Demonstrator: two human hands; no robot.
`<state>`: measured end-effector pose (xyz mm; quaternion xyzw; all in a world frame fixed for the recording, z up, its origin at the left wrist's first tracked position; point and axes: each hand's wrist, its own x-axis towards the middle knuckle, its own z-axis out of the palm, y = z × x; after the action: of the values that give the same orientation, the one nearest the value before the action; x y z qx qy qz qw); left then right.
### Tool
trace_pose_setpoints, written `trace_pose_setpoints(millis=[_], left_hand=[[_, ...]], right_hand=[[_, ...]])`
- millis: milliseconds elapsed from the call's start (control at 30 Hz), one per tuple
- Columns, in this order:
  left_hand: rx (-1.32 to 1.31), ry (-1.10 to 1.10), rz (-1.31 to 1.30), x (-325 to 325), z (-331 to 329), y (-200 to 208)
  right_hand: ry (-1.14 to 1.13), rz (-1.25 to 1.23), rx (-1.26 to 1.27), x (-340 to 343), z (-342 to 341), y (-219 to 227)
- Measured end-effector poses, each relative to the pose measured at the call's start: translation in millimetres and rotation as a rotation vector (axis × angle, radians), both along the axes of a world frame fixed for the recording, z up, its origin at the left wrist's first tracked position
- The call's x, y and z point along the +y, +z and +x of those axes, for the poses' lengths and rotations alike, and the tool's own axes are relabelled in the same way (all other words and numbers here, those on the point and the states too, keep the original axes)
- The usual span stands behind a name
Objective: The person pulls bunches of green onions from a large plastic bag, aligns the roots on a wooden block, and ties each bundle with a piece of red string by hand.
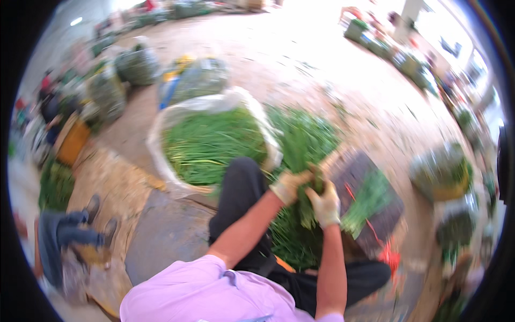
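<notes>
Both my hands wear pale gloves and meet in front of my bent knees. My left hand [291, 186] is closed on a bunch of green chives [317, 182], at its upper part. On the other side my right hand [325, 205] grips the same bunch, fingers curled round it. A loose heap of chives [308, 131] spreads behind and below my hands. To the right, a smaller bunch of chives [369, 201] lies on a dark board [351, 170], with red string [370, 226] running under or beside it. Motion blur hides the fine detail of my fingertips.
Left of the heap stands a white-lined container [155, 140] full of chives. Beyond it is a filled clear bag [204, 80]. More filled bags [442, 172] stand at the right. Another person's legs [80, 231] show at the left. A red string bundle [390, 257] lies near my knee.
</notes>
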<state>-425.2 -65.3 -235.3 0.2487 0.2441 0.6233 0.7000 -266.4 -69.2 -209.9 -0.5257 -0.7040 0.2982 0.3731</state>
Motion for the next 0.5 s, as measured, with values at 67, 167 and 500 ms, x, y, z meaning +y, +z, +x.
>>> trace_pose_setpoints(millis=[67, 167, 500], left_hand=[[-0.165, -0.012, 0.050, 4, 14, 2], [-0.244, -0.048, 0.022, 8, 11, 13], [-0.766, 0.214, -0.058, 37, -52, -13]], right_hand=[[0.086, -0.242, 0.416, 1, 11, -2], [0.095, -0.108, 0.279, 2, 16, 16], [0.230, -0.322, 1.445, -39, 122, 31]])
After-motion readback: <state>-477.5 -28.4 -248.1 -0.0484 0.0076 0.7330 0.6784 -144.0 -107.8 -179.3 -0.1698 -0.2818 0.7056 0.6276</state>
